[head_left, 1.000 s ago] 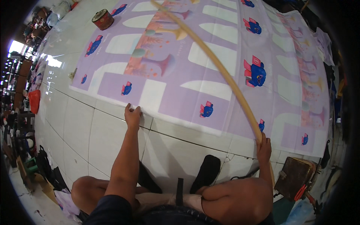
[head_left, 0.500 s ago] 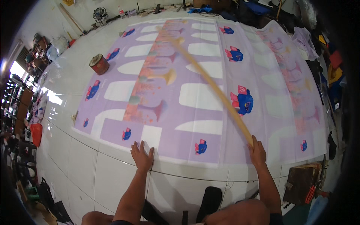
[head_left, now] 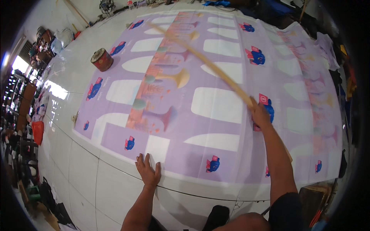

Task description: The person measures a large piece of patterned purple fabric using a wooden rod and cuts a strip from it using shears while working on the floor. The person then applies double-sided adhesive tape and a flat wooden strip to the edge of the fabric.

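Note:
A wide lilac printed sheet (head_left: 181, 152), looking like fabric, lies across the tiled floor with white panels, blue cartoon figures and a coral strip. My right hand (head_left: 261, 113) is closed around a long wooden stick (head_left: 217, 71), over the right half of the sheet. The stick slants toward the far left, its far part smeared by motion; its near end shows beyond my right forearm. Down at the sheet's near edge, my left hand (head_left: 148, 169) lies flat with fingers spread, holding nothing. A rusty reddish tin can (head_left: 102, 60) stands at the sheet's left edge.
White floor tiles (head_left: 79, 169) border the sheet at left and front. Dark bags and cloth (head_left: 266, 13) are heaped along the far right. Shelves and piled goods (head_left: 23, 111) line the left side, with an orange-red bag (head_left: 37, 131) beside them. A brown case (head_left: 314, 202) sits at the near right.
My right hand has moved forward over the sheet, and the stick has shifted toward the far left with it. My left hand stays at the near edge. The view has tilted slightly.

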The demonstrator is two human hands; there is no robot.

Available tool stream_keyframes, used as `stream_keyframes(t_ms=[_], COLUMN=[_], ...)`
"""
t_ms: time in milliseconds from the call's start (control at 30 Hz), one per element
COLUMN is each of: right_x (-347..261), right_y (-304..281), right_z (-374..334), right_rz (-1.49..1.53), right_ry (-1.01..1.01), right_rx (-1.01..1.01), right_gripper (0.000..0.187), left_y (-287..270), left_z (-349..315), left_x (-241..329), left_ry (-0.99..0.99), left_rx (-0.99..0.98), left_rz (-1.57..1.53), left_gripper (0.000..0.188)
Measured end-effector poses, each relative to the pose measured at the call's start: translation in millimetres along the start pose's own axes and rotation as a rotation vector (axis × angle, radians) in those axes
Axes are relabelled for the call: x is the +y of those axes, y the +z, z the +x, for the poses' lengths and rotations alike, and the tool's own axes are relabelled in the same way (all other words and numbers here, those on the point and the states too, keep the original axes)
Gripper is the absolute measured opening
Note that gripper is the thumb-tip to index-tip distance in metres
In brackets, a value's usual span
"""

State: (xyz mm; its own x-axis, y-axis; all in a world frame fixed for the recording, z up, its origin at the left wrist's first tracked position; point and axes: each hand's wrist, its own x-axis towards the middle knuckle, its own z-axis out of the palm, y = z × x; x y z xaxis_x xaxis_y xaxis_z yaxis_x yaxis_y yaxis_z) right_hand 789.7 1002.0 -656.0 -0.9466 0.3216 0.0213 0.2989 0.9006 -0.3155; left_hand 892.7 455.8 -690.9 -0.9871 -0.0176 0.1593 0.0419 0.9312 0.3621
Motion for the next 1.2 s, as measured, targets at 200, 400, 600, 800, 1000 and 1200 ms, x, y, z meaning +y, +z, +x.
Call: stream_keyframes(t_ms=[200, 400, 600, 800, 1000, 1200], right_x=[-63, -130, -138, -155, -155, -47], right_y=[20, 32, 50, 46, 33, 24], right_z=[130, 136, 185, 267, 147, -58], right_rz=[-0.011, -0.046, -0.055, -0.006, -0.046, -0.158], right_ry=[0.039, -0.053, -0.014, -0.026, -0.037, -0.062], right_rx=[0.021, -0.010, -0.007, 0.098, 0.014, 0.055], right_gripper=[0.052, 0.050, 0.051, 0.051, 0.051, 0.051], left_y=[8, 12, 12, 13, 9, 7], left_z=[2, 5, 5, 7, 6, 8], left_x=[6, 1, 1, 2, -4, -1], left_ry=[-0.026, -0.010, -0.054, -0.064, -0.060, -0.055], left_rx=[-0.032, -0.008, -0.022, -0.046, -0.049, -0.059], left_rz=[0.009, 0.014, 0.004, -0.001, 0.008, 0.024], left_gripper=[0.068, 0.068, 0.069, 0.068, 0.069, 0.065])
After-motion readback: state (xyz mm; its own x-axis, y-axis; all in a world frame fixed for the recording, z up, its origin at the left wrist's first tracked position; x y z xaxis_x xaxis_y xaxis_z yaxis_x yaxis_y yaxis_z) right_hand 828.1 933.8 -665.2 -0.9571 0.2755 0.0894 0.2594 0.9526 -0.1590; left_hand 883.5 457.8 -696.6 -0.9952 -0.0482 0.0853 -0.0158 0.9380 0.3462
